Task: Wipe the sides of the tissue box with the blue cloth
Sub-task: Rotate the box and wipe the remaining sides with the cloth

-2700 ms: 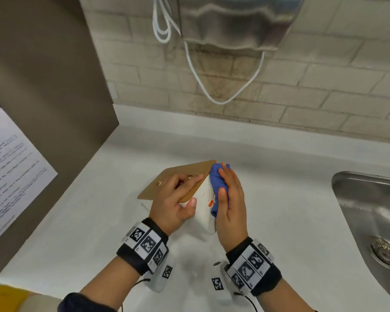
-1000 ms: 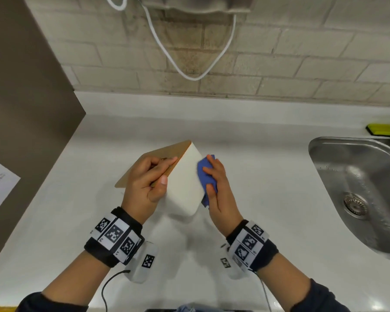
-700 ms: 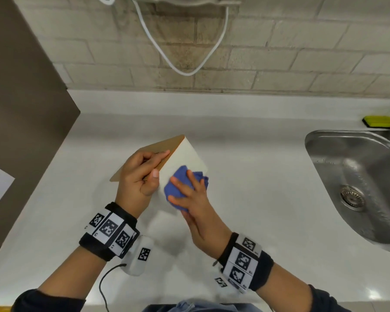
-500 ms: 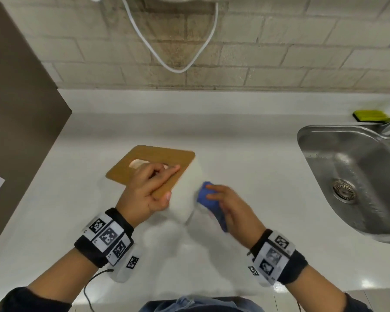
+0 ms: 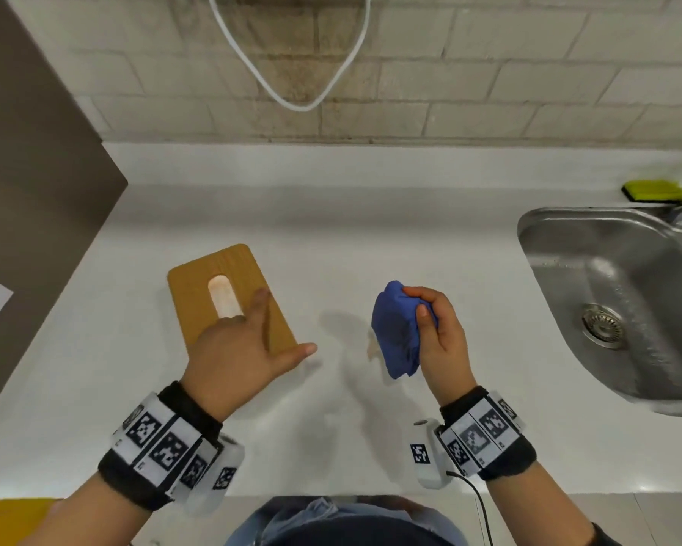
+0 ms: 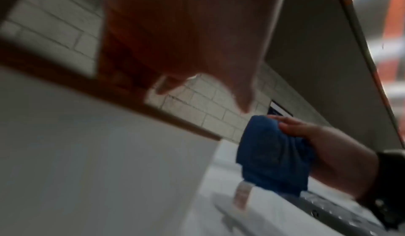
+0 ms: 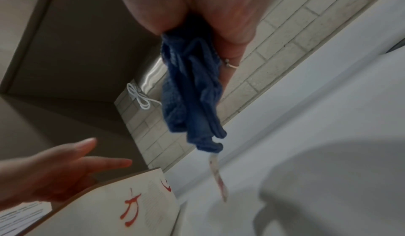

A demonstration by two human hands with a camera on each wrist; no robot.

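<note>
1. The tissue box (image 5: 229, 297) stands upright on the white counter (image 5: 331, 214), wooden lid up.
2. The left hand (image 5: 237, 348) hovers over its near end, fingers spread, gripping nothing.
3. The right hand (image 5: 442, 340), well apart, clutches the bunched blue cloth (image 5: 398, 333) above the counter.
4. A steel sink (image 5: 615, 301) sits far right.

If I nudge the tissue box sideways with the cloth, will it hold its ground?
Probably not. The tissue box looks like thin white card under a wooden lid, likely light. The white counter looks smooth and glossy, so it may slide. The left hand is spread open above the lid, not gripping.
</note>
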